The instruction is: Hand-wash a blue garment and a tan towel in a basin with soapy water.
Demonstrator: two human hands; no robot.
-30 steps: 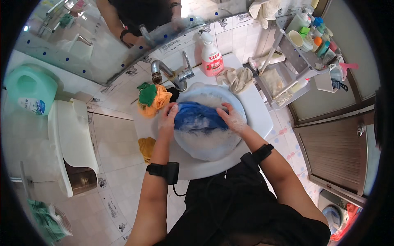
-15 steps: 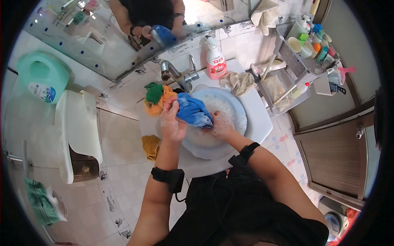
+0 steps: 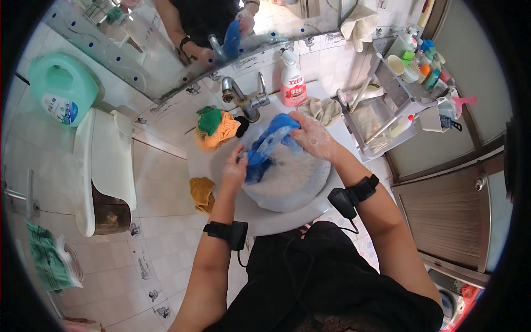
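Observation:
A wet blue cloth (image 3: 274, 138), streaked with suds, stretches between my hands above a basin (image 3: 283, 209) of foamy water (image 3: 296, 177) set in the sink. My right hand (image 3: 312, 137), flecked with foam, grips its raised far right end. At the near left end, my left hand (image 3: 235, 167) pinches the cloth, whose darker lower part hangs down to the water. An orange cloth (image 3: 220, 131) and a green cloth (image 3: 210, 120) are bunched on the sink's far left, beside a small black cloth (image 3: 241, 126).
Behind the basin rises a metal faucet (image 3: 243, 102), with a red and white pump bottle (image 3: 292, 83) and a beige cloth (image 3: 323, 110) to its right. A mustard cloth (image 3: 202, 193) lies at the sink's left edge. A rack (image 3: 395, 91) of bottles stands at right.
My right hand has lifted out of the suds and moved up and right, drawing the blue cloth out lengthwise. My left hand has dropped slightly nearer.

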